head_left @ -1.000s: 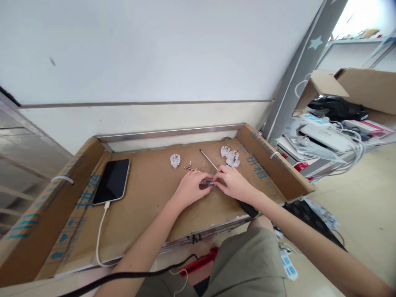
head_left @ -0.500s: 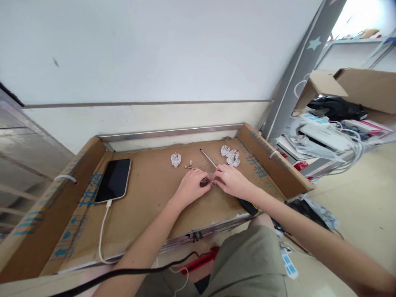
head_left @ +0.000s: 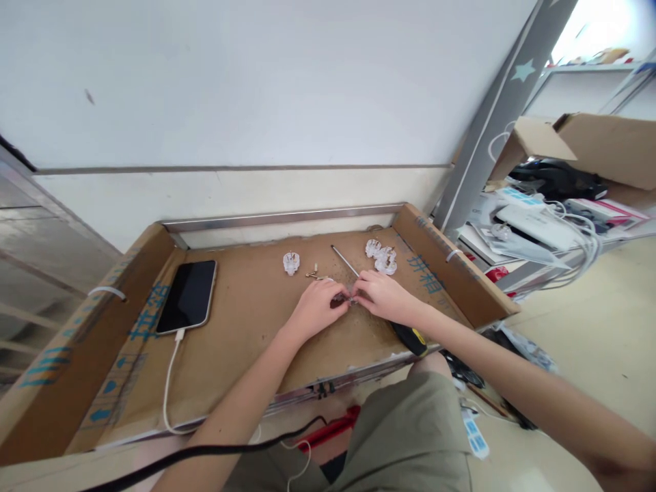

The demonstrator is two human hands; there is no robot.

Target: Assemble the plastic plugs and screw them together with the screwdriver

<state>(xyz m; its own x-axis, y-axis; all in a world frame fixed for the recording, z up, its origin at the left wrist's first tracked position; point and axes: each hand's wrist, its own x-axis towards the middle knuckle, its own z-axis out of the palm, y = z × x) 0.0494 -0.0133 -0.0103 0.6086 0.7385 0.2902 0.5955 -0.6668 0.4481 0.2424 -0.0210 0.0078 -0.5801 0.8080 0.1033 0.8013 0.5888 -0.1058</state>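
Observation:
My left hand and my right hand meet over the cardboard surface, fingertips pinched around a small clear piece mostly hidden by the fingers. Beyond my left hand lie small brass-coloured metal parts and a clear plastic shell. A thin metal rod slants down toward my right hand. Further right sit more clear plastic shells in a cluster. Under my right forearm is a black and yellow handle, partly covered.
A phone with a white cable lies at the left of the tray. Cardboard walls border the sides. A black cable crosses in front of my left forearm. Boxes and white devices stand on a shelf at the right.

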